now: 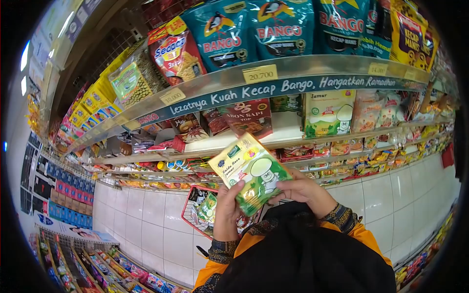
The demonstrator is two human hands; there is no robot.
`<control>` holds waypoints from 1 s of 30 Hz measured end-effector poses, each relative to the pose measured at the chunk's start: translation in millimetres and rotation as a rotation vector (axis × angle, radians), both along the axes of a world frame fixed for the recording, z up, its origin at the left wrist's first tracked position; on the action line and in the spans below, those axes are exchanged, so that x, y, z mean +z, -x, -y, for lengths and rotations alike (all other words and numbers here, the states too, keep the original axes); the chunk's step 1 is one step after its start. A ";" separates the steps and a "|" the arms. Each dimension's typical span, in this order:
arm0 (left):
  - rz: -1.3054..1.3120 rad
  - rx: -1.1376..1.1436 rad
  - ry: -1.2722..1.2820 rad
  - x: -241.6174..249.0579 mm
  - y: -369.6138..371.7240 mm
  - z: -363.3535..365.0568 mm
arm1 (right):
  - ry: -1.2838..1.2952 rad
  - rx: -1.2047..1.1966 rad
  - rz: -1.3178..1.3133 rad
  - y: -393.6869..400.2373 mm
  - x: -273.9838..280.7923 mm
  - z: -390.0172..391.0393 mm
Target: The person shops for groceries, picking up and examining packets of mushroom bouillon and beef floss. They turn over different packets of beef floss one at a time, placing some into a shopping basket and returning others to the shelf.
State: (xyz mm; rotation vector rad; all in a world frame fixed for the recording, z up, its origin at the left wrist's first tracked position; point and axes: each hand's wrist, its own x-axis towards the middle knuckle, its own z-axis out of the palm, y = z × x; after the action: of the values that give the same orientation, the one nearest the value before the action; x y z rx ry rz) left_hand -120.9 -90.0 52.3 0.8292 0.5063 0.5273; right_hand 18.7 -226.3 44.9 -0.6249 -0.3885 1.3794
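Note:
A yellow and green packet of mushroom broth seasoning (253, 173), printed "Kaldu Rasa Jamur", is held up in front of the shelves, tilted. My left hand (227, 207) grips its lower left edge, thumb on the front. On its lower right side, my right hand (303, 189) pinches the same packet, with the fingers partly hidden behind it. A similar green and yellow packet (330, 113) stands on the shelf beyond. Below my left hand, a red shopping basket (184, 209) holds several packaged goods, another green packet (207, 207) among them.
Teal soy sauce pouches (283, 29) line the upper shelf above a price rail (259, 74). A red abon sapi pack (247, 117) is on the shelf below. White floor tiles (161, 239) spread beneath me. At the lower left stands a rack of snacks (117, 268).

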 end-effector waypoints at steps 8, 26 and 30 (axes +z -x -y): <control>-0.121 -0.013 0.020 -38.1 14.6 -0.1 | 0.131 0.141 -0.125 -12.1 16.6 16.7; -0.147 -0.511 -0.026 -6.6 -19.3 15.8 | 0.206 -0.166 0.229 -17.4 -16.6 37.1; -0.143 -0.542 -0.129 -13.7 -23.0 18.1 | 0.245 -0.232 0.355 -15.9 -14.0 35.9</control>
State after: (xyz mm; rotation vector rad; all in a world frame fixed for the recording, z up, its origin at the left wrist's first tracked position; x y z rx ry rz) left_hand -98.0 -108.1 38.6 1.0854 0.3580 0.0000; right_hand 34.6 -262.2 30.9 -1.0903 -0.4167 1.1015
